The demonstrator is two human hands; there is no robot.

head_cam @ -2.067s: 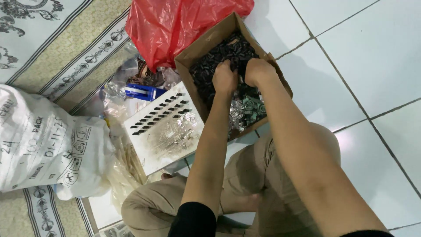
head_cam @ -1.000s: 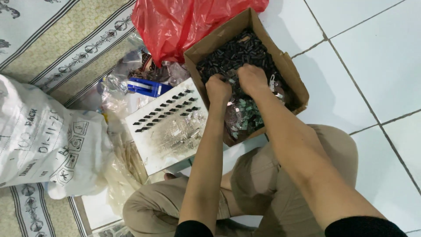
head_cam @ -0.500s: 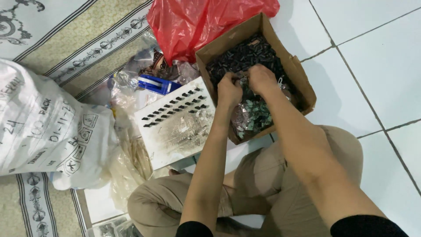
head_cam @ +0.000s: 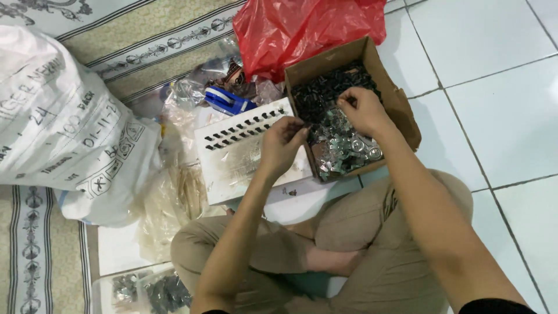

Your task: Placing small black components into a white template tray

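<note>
Left hand pinching a small dark part, right hand pinching another over cardboard box, parts indistinct

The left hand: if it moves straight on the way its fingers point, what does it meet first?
Probably the near wall of the brown cardboard box of small black parts; the left hand points up and right, above the white slotted tray. Depth is unclear.

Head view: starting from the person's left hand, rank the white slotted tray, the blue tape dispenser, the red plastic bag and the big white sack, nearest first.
From the left hand:
1. White slotted tray, directly under and beside the hand.
2. Blue tape dispenser, just beyond the tray's far edge.
3. Red plastic bag, farther up, behind the cardboard box.
4. Big white sack, far off to the left.
</note>
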